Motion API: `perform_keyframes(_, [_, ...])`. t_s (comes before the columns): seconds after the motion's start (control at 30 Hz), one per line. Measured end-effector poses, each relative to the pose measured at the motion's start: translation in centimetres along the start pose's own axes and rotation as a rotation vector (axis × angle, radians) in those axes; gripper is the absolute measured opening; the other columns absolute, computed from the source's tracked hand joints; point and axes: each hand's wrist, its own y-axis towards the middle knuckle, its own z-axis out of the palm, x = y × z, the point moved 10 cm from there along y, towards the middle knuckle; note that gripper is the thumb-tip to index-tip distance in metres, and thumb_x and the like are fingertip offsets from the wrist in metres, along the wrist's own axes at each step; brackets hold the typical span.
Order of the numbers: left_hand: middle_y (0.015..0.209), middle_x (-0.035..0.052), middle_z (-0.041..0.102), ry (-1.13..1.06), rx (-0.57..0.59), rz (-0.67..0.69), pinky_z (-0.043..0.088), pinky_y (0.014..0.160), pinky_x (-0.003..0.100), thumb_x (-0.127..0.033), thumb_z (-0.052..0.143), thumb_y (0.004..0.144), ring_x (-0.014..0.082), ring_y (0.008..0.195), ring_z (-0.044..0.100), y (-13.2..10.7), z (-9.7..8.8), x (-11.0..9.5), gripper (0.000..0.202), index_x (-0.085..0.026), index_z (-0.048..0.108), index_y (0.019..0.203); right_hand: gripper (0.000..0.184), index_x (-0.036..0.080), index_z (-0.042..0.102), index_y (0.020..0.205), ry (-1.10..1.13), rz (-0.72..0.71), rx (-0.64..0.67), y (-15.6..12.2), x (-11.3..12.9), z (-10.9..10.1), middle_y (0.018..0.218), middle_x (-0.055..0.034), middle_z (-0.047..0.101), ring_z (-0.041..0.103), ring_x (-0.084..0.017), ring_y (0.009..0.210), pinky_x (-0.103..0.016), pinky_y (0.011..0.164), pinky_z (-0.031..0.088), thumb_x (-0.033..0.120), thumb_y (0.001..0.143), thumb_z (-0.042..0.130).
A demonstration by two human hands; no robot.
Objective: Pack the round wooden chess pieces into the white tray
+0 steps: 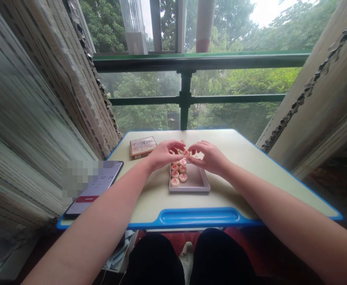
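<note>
Over a shallow white rectangular tray (190,189) on the cream desk (158,198), the left hand (164,155) and right hand (209,158) curve inward, their half-closed fingers (194,147) meeting at a round wooden chess piece (185,153), whether gripping it unclear.

We record the person's black lower garment (155,259) as dark, matte fabric over both legs. Between the legs we note a white sock or soft shoe (186,257). We list both forearms (102,206), the left hand (164,155) and the right hand (209,158) as bare.
</note>
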Motion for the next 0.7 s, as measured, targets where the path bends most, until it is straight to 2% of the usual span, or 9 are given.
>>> perform_keyframes(0.1, [0.089, 0.0084, 0.066, -0.043, -0.074, -0.007, 0.048, 0.072, 0.03, -0.009, 0.055, 0.062, 0.0155, 0.081, 0.06, 0.1, -0.9, 0.4, 0.034, -0.011, 0.063, 0.094, 0.014, 0.017, 0.062, 0.081, 0.004, 0.021, 0.074, 0.0, 0.0, -0.1, 0.072, -0.004, 0.061, 0.052, -0.017, 0.071, -0.029, 0.065, 0.042, 0.029, 0.072, 0.063])
perform_keyframes(0.17, [0.081, 0.0066, 0.066, -0.05, -0.145, -0.019, 0.047, 0.076, 0.031, -0.008, 0.051, 0.06, 0.0158, 0.081, 0.061, 0.2, -1.9, 0.9, 0.03, -0.011, 0.064, 0.087, 0.014, 0.017, 0.062, 0.08, 0.048, -0.018, 0.168, -0.2, 1.0, 0.3, 0.071, -0.0029, 0.06, 0.052, -0.015, 0.07, -0.028, 0.066, 0.042, 0.028, 0.07, 0.064])
perform_keyframes(0.27, [0.072, 0.0043, 0.065, -0.041, -0.196, -0.06, 0.047, 0.074, 0.031, -0.009, 0.05, 0.057, 0.0159, 0.075, 0.061, 0.5, -2.6, 2.0, 0.027, -0.011, 0.065, 0.079, 0.013, 0.017, 0.062, 0.078, 0.118, -0.083, 0.307, -0.7, 2.9, 1.1, 0.07, -0.0014, 0.056, 0.05, -0.013, 0.068, -0.026, 0.064, 0.041, 0.026, 0.069, 0.065])
perform_keyframes(0.37, [0.069, 0.0032, 0.064, -0.008, -0.204, -0.085, 0.047, 0.071, 0.03, -0.011, 0.05, 0.056, 0.0157, 0.072, 0.06, 0.6, -2.8, 2.6, 0.025, -0.012, 0.065, 0.075, 0.013, 0.017, 0.063, 0.076, 0.128, -0.111, 0.389, -1.1, 4.1, 1.8, 0.068, 0.0, 0.054, 0.048, -0.012, 0.064, -0.024, 0.062, 0.04, 0.026, 0.068, 0.066])
perform_keyframes(0.5, [0.068, 0.0027, 0.064, 0.011, -0.196, -0.095, 0.047, 0.071, 0.03, -0.012, 0.051, 0.056, 0.0153, 0.07, 0.059, 0.6, -2.7, 2.6, 0.024, -0.013, 0.065, 0.074, 0.015, 0.017, 0.063, 0.075, 0.084, -0.099, 0.436, -1.3, 4.1, 2.5, 0.066, 0.0006, 0.053, 0.046, -0.011, 0.062, -0.024, 0.061, 0.038, 0.03, 0.068, 0.068])
perform_keyframes(0.7, [0.068, 0.0028, 0.065, 0.02, -0.188, -0.104, 0.047, 0.071, 0.03, -0.012, 0.051, 0.056, 0.0153, 0.07, 0.06, 0.6, -2.5, 2.4, 0.022, -0.013, 0.066, 0.073, 0.018, 0.018, 0.066, 0.076, 0.022, -0.095, 0.418, -1.4, 3.6, 2.5, 0.063, 0.0007, 0.053, 0.045, -0.011, 0.058, -0.022, 0.054, 0.033, 0.034, 0.069, 0.068])
